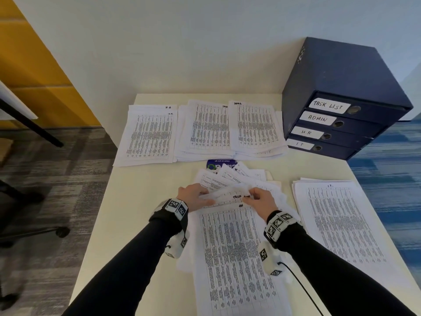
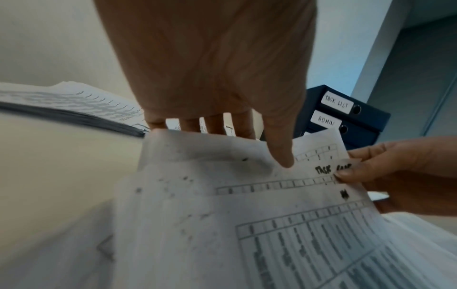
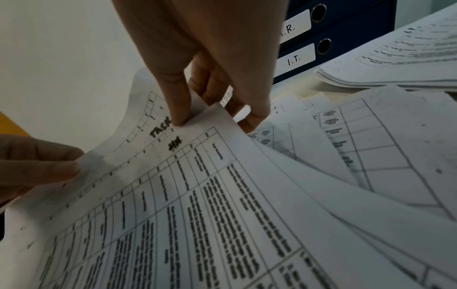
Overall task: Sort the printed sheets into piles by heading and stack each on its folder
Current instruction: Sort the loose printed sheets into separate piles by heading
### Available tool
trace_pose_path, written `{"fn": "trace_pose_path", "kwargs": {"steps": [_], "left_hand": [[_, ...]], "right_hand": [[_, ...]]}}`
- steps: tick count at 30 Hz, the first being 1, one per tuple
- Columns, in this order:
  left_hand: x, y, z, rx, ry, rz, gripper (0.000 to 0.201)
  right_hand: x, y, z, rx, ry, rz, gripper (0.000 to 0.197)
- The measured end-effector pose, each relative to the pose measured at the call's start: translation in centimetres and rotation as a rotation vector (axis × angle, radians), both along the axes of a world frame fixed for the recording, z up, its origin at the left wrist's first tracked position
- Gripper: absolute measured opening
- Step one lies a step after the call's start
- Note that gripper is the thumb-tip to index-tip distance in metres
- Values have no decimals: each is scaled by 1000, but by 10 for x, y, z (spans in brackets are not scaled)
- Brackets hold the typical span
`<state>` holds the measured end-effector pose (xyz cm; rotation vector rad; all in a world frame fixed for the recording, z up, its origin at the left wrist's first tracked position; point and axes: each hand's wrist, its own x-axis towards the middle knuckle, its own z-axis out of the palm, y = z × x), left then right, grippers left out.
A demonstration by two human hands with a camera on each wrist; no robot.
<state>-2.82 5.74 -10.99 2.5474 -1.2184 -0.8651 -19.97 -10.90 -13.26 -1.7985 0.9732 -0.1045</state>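
Right grip [image 3: 197, 117] pinched on far corner of my TASK sheet [image 2: 247, 176]; left grip [image 1: 193, 196] clamped on its far-left edge. Sheet's long axis runs toward me, atop HR sheet [image 1: 237, 258] on counter [image 1: 145, 179]. TASK pile [image 1: 208, 131] lies straight ahead, beyond both grips, roughly equidistant. Paper thin, floppy, curling at lifted edge.
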Motion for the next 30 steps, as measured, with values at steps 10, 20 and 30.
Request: {"fn": "trace_pose_path", "kwargs": {"steps": [10, 20, 30], "left_hand": [[-9, -10, 43, -241, -180, -109, 26], [19, -22, 184, -476, -524, -154, 17], [51, 4, 257, -839, -415, 142, 11]], "right_hand": [[-13, 12, 8, 4, -8, -118, 60], [-27, 16, -9, -95, 266, 55, 16], [-32, -15, 27, -95, -60, -231, 55]]}}
